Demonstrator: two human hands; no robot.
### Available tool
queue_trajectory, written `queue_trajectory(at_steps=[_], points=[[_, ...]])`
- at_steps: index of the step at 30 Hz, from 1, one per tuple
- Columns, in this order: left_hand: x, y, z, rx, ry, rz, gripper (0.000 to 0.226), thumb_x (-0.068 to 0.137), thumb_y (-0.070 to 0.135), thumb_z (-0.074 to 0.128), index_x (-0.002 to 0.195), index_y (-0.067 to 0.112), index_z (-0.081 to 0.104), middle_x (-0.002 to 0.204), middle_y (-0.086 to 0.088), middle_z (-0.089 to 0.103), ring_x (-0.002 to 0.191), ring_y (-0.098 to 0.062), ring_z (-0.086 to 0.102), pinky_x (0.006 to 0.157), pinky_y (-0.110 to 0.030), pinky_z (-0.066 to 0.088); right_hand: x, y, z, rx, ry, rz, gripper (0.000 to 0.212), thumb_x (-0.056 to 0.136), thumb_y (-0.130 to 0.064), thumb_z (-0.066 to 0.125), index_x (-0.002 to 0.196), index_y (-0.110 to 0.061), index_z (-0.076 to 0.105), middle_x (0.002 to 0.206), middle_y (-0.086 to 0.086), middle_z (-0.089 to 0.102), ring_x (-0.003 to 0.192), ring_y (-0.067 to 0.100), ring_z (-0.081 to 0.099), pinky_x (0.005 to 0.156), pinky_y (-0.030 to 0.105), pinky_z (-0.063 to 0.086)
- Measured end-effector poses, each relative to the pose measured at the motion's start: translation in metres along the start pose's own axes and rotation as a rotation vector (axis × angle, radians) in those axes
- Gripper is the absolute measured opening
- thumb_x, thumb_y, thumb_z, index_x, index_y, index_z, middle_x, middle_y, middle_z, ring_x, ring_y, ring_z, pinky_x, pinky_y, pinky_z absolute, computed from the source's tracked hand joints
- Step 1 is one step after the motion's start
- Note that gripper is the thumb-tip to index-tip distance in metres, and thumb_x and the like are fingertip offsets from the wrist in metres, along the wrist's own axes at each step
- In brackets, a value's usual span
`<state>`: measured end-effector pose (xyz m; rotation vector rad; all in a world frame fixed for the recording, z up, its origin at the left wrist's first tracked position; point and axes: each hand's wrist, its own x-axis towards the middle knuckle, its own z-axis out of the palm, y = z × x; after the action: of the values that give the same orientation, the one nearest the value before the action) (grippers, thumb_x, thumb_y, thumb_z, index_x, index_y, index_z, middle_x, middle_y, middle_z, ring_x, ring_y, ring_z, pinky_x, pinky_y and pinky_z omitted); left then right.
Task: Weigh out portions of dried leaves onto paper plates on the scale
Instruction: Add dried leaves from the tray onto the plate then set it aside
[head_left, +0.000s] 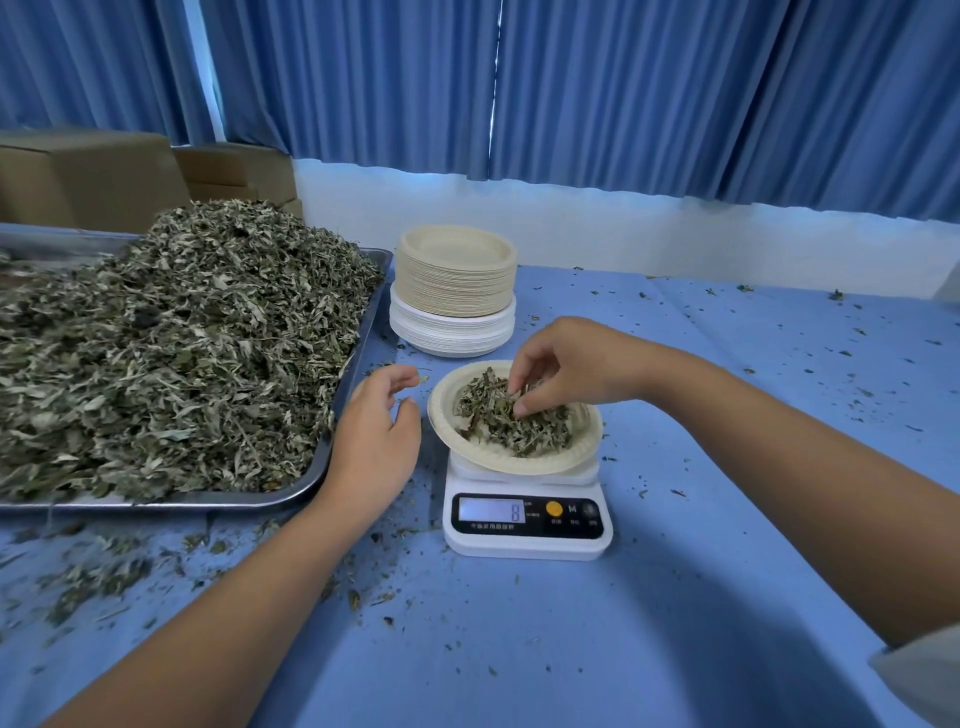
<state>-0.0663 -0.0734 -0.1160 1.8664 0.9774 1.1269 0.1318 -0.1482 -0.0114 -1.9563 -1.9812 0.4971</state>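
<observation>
A white digital scale (527, 525) stands on the blue table; its display reads 8. On it lies a pale paper plate (452, 421) holding a small heap of dried leaves (524, 431). My right hand (566, 364) reaches in from the right, fingertips down in the heap, pinching some leaves. My left hand (376, 436) hovers between the tray and the plate, fingers loosely curled, holding nothing. A large metal tray (322, 467) at the left carries a big pile of dried leaves (171, 353).
A tall stack of paper plates (454, 291), beige ones on white ones, stands behind the scale. Cardboard boxes (88, 176) sit at the back left before blue curtains. Leaf crumbs are scattered over the blue tablecloth (727, 545), thickest at the front left.
</observation>
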Motion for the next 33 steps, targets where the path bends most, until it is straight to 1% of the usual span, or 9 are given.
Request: queue_trajectory(at_steps=[3,7,11,13,20,23,27,30,33], points=[[0.000,0.001,0.000,0.003,-0.006,0.000,0.033,0.097,0.008,0.044,0.128,0.018,0.049,0.123,0.009,0.051,0.121,-0.011,0.049,0.108,-0.037,0.038,0.000,-0.004,-0.010,0.124,0.084,-0.028,0.004,0.079,-0.020,0.079,0.081,-0.019,0.076,0.067,-0.017,0.071,0.060,-0.010,0.060,0.056,0.002,0.039],[0.000,0.002,0.000,0.003,-0.010,-0.004,0.033,0.098,0.008,0.043,0.128,0.017,0.049,0.123,0.008,0.051,0.121,-0.012,0.048,0.109,-0.037,0.037,0.000,-0.009,-0.021,0.162,0.157,-0.043,0.009,0.080,-0.022,0.079,0.083,-0.015,0.075,0.060,-0.018,0.068,0.056,-0.009,0.057,0.052,0.001,0.036],[0.001,0.001,-0.001,-0.010,0.005,0.003,0.032,0.097,0.008,0.043,0.127,0.019,0.049,0.126,0.007,0.052,0.122,-0.012,0.048,0.108,-0.038,0.038,0.001,-0.010,-0.024,0.251,0.251,-0.037,0.013,0.079,-0.022,0.080,0.083,-0.010,0.075,0.065,-0.002,0.063,0.047,-0.003,0.045,0.044,0.005,0.032],[0.001,0.001,-0.001,-0.023,0.019,0.007,0.033,0.097,0.008,0.043,0.127,0.020,0.049,0.128,0.005,0.052,0.123,-0.012,0.048,0.109,-0.039,0.038,0.001,-0.010,-0.026,0.287,0.276,-0.040,0.014,0.079,-0.021,0.080,0.083,-0.009,0.075,0.068,0.002,0.064,0.049,-0.003,0.046,0.046,0.006,0.034],[0.000,0.002,-0.001,0.007,-0.010,0.012,0.033,0.098,0.009,0.044,0.129,0.019,0.048,0.128,0.006,0.051,0.122,-0.011,0.048,0.108,-0.036,0.038,0.011,-0.016,-0.021,0.360,0.328,-0.021,0.012,0.079,-0.023,0.079,0.081,-0.012,0.075,0.052,-0.017,0.059,0.046,-0.003,0.044,0.044,0.009,0.034],[-0.001,0.000,0.001,0.047,-0.057,0.005,0.033,0.098,0.009,0.042,0.129,0.017,0.048,0.128,0.004,0.052,0.121,-0.012,0.048,0.106,-0.032,0.038,0.030,-0.037,-0.009,0.498,0.345,-0.061,0.010,0.081,-0.021,0.078,0.078,-0.013,0.072,0.064,-0.010,0.064,0.056,0.002,0.049,0.053,0.015,0.042],[-0.001,-0.001,0.002,0.083,-0.089,-0.002,0.034,0.096,0.006,0.042,0.128,0.014,0.051,0.124,0.002,0.055,0.117,-0.012,0.050,0.100,-0.025,0.038,0.068,-0.075,0.018,0.617,0.295,-0.111,0.013,0.084,-0.016,0.074,0.072,-0.018,0.069,0.064,-0.006,0.063,0.060,0.008,0.053,0.060,0.019,0.049],[0.000,0.000,0.002,0.099,-0.089,-0.009,0.032,0.096,0.008,0.043,0.125,0.013,0.053,0.123,0.002,0.057,0.115,-0.011,0.052,0.097,-0.024,0.039,0.092,-0.098,0.040,0.684,0.190,-0.134,0.005,0.086,-0.012,0.072,0.088,-0.007,0.074,0.078,0.003,0.069,0.070,0.013,0.061,0.070,0.022,0.056],[0.001,0.001,0.001,0.074,-0.084,0.005,0.026,0.095,0.008,0.043,0.117,0.013,0.056,0.113,0.005,0.060,0.110,-0.010,0.055,0.093,-0.024,0.041,0.102,-0.111,0.059,0.654,0.050,-0.144,0.021,0.090,-0.008,0.067,0.108,0.002,0.069,0.082,0.007,0.068,0.079,0.017,0.064,0.084,0.031,0.058]])
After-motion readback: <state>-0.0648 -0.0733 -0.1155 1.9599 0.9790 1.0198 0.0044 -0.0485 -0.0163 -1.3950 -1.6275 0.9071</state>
